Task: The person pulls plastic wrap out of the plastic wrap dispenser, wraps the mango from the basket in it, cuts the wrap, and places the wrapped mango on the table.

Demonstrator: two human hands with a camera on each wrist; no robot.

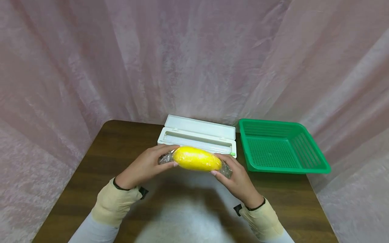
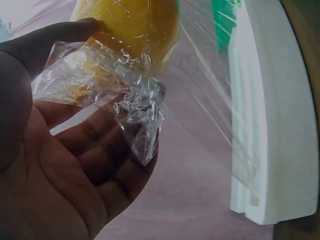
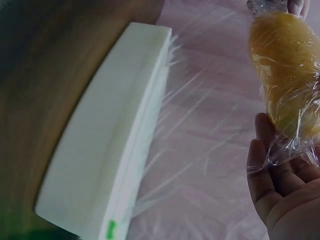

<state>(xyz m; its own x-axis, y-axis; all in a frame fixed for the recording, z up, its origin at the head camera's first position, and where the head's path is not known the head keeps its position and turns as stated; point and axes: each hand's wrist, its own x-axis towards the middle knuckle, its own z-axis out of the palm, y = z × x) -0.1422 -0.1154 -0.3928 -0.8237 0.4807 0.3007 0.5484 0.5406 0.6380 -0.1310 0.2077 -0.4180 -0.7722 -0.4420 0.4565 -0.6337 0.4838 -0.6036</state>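
A pink curtain [image 1: 194, 67] hangs all round the brown bench [image 1: 127, 141] in front of me. On the bench, a long white wrap box [image 1: 199, 132] has its lid up, with a little green slider [image 1: 232, 154] at one end. Just beside it, on the person's right, is a green basket [image 1: 288, 170].

The long yellow fruit [image 1: 197, 158], or what looks like one, is held up between two hands, just in front of the box. It has shiny clear wrap [image 2: 140, 102] round it, bunched up at both ends. The fingers of the left hand [image 1: 150, 163] curl and grip one end, and the fingers of the right hand [image 1: 235, 175] grip the other.

I think the wrap could rip if both hands pull or twist too hard, because it is so thin. If one hand lets go too soon, its bunched end might puff open. The fruit looks smooth and heavy in the middle, so it could slip and bump the box. A thin sheet seems to stretch near the box too. I can't tell if it's joined to the fruit; if it is, a tug might drag the box.
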